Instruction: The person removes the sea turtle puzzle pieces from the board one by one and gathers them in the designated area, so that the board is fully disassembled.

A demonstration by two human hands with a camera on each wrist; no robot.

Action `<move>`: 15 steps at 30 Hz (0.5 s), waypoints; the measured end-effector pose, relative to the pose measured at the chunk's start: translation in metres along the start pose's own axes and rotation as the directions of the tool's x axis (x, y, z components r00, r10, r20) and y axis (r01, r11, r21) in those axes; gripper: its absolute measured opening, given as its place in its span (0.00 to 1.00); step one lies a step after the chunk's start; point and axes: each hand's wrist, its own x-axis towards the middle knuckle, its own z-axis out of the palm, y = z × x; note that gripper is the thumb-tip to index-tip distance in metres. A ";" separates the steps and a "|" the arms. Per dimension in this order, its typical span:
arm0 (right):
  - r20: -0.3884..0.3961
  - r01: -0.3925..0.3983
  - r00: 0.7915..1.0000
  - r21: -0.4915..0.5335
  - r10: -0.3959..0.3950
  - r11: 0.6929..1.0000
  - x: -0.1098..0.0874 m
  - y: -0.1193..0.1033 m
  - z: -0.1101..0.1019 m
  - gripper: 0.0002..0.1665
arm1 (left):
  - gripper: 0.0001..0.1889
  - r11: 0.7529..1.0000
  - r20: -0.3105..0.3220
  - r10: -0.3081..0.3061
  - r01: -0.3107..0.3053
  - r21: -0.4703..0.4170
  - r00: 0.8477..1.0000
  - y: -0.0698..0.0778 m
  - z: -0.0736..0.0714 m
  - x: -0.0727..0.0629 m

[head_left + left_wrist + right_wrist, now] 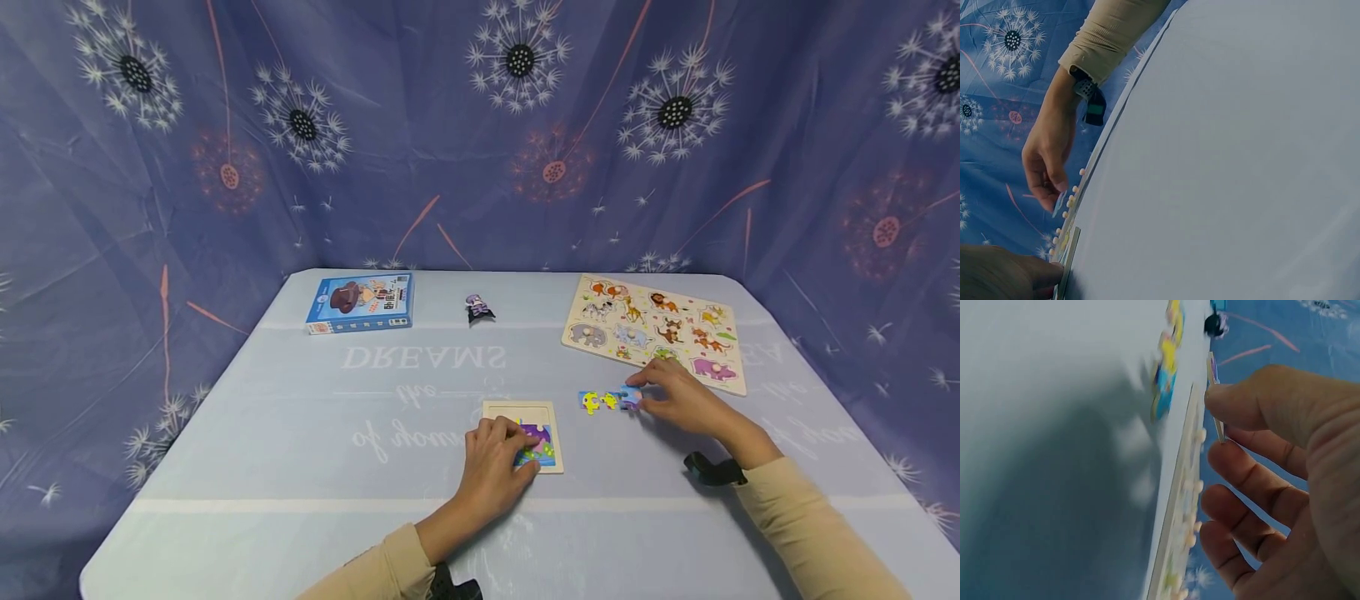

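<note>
A small wooden jigsaw tray lies at the table's middle, with purple, green and blue pieces in its lower part. My left hand rests over the tray's left side, its fingers on the pieces and rim, hiding part of both. Between the thumb and fingers of my right hand a thin jigsaw piece is pinched, held above the table. Beside that hand lie loose yellow and blue jigsaw pieces, which the right wrist view also shows.
Behind my right hand lies a wooden animal knob puzzle board. A blue box lies at the back left, with a small purple and black figure to its right. A patterned curtain hangs around the table.
</note>
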 end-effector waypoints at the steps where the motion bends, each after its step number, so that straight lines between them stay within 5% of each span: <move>1: 0.001 -0.004 1.000 0.002 0.004 1.000 -0.001 0.002 0.000 0.17 | 0.14 1.000 0.000 -0.001 0.001 0.000 1.000 0.000 0.000 0.000; 15: 0.040 -0.045 0.998 -0.013 0.045 0.999 -0.012 0.025 -0.001 0.17 | 0.14 1.000 -0.002 -0.001 0.001 0.004 1.000 0.000 0.000 0.000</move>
